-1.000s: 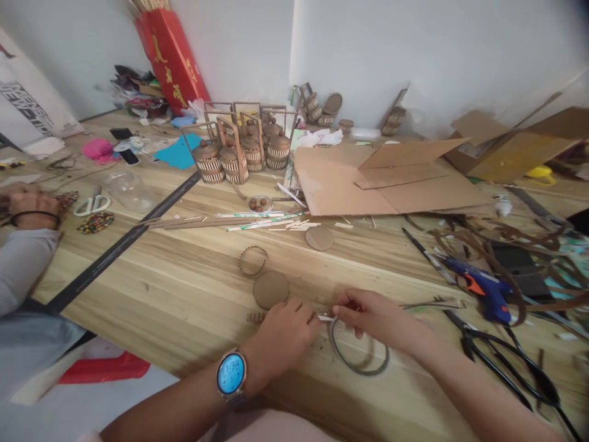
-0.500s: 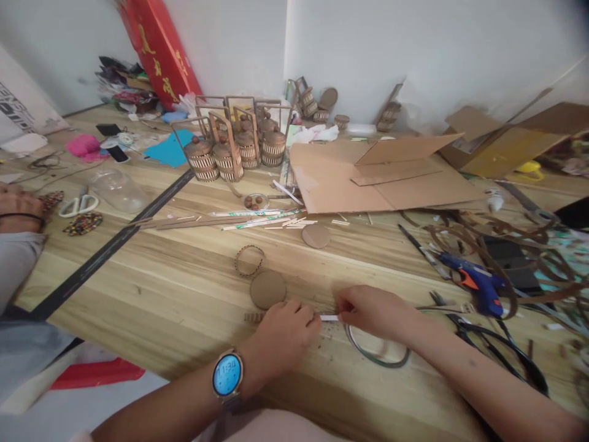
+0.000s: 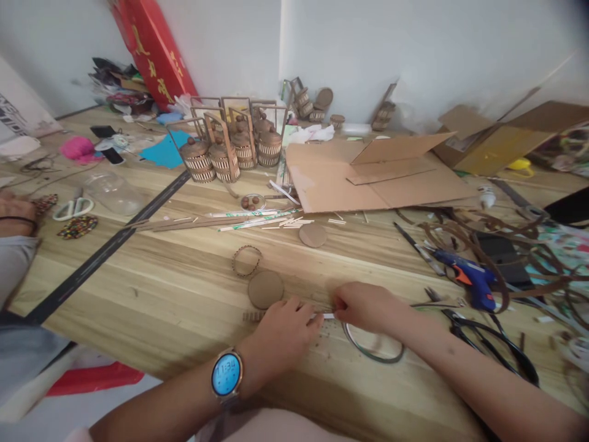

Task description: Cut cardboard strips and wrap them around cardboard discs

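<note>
My left hand (image 3: 289, 326) rests low over the table with its fingers bent down on a thin white strip (image 3: 328, 316). A short slatted brown strip (image 3: 253, 316) sticks out to the left from under it. Just to the right, my right hand (image 3: 363, 305) is closed in a pinch at the other end of the white strip. Below the right hand a long narrow band (image 3: 375, 355) curves in a loop on the table. A brown cardboard disc (image 3: 265, 289) lies against the left hand's far side, with a slatted ring (image 3: 246, 261) behind it.
Several small lidded baskets (image 3: 224, 159) with handles stand at the back. A cardboard sheet (image 3: 340, 184), a second disc (image 3: 313, 235) and pale sticks (image 3: 292, 223) lie ahead. A blue glue gun (image 3: 478, 282) and black-handled scissors (image 3: 497, 350) lie right. Another person's hand (image 3: 16, 212) is at left.
The view has shifted slightly, so things appear a little further left. Both hands keep nearly the same place, with a slightly smaller gap between them.
</note>
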The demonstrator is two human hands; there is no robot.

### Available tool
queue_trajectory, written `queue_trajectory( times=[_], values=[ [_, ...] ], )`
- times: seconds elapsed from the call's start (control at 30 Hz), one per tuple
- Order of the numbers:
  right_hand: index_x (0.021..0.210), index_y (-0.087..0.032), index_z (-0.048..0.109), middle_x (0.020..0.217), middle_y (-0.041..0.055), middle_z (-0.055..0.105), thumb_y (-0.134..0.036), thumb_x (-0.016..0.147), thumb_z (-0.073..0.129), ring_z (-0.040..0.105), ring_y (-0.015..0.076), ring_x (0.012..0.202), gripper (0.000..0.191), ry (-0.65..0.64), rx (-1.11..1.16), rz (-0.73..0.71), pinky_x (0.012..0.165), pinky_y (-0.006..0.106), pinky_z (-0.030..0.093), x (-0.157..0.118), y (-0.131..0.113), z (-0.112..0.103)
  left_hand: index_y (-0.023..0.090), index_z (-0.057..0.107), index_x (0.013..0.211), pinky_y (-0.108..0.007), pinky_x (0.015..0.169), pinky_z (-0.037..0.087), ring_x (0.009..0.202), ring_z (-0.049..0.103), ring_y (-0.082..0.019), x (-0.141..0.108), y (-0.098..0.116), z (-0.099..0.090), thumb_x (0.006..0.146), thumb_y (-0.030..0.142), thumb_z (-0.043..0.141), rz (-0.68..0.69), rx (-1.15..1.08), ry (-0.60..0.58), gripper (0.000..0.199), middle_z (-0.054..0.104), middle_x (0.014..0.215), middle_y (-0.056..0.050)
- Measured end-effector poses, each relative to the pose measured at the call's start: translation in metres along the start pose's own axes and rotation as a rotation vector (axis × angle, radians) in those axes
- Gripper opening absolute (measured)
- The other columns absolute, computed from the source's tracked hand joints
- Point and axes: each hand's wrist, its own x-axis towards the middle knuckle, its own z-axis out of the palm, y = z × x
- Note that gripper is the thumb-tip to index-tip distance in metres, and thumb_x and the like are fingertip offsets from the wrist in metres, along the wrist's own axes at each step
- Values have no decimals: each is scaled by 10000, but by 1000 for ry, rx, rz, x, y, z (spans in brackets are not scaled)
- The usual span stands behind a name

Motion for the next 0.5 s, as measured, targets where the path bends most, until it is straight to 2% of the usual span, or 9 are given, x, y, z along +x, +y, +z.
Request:
queue_trajectory(
  times=[0.3, 0.43, 0.5],
  values=[
    [832, -191, 718, 868, 100, 732, -199, 811, 647, 695, 236, 858, 74, -36, -66, -21, 663, 309, 484, 4, -9, -6, 156, 581, 1272, -300, 648, 481, 932, 612, -229, 2, 1, 1, 973, 146, 499, 9, 17, 13, 310, 674, 1011, -102],
    [1089, -173, 650, 1076, 62, 678, -351, 915, 630, 659, 178, 923, 250, -61, -78, -45, 797, 372, 558, 13, -9, -5, 166, 585, 1272, -302, 655, 497, 932, 617, -230, 2, 2, 1, 975, 149, 492, 3, 37, -6, 311, 674, 1016, -98],
    [1172, -180, 614, 1154, 63, 649, -373, 932, 609, 650, 180, 962, 308, -16, -52, -79, 820, 388, 563, 20, -9, -2, 163, 585, 1271, -314, 656, 506, 930, 620, -235, 2, 2, 0, 972, 147, 493, 7, 49, -4, 313, 672, 1018, -99]
  ],
)
